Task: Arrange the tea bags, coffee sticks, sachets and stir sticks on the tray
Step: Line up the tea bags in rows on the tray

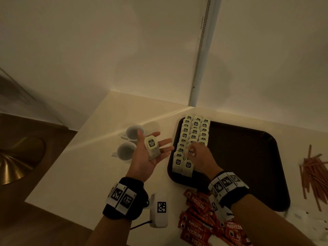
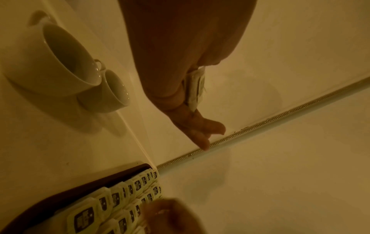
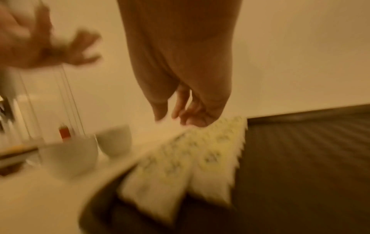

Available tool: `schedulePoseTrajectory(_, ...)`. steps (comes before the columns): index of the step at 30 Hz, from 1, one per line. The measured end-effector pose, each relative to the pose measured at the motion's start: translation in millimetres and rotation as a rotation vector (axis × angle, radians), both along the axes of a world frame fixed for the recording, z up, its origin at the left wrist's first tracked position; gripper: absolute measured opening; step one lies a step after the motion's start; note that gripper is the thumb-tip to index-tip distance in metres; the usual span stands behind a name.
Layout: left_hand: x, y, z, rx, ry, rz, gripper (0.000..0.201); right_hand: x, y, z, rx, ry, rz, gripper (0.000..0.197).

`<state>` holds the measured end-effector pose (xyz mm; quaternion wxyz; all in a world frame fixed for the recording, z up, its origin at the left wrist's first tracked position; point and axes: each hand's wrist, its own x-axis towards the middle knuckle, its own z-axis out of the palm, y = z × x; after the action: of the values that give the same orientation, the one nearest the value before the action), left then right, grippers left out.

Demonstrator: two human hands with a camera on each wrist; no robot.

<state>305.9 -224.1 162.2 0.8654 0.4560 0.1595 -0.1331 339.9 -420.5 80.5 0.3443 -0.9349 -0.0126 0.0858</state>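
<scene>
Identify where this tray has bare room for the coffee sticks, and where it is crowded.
Bare: the tray floor right of the tea bag rows, through to its right rim. Crowded: its left strip, where the right hand works, and the counter beside the coffee sticks.

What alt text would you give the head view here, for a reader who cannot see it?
A left hand lies palm up with tea bags resting on it, while the right hand reaches into three rows of tea bags on a dark tray. Two white cups stand left, coffee sticks near, stir sticks right.
</scene>
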Motion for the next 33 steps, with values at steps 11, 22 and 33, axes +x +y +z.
schedulePoseTrajectory(11,14,-26,25,0.134,-0.299,-0.242,0.065,10,28,154,0.231,-0.454,0.437,0.011)
schedulePoseTrajectory(22,9,-56,44,0.089,-0.507,-0.028,0.019,10,21,232,-0.025,-0.484,0.385,0.017)
schedulePoseTrajectory(33,7,-56,51,0.060,-0.509,-0.044,0.016,6,16,229,0.104,-0.394,0.312,0.017)
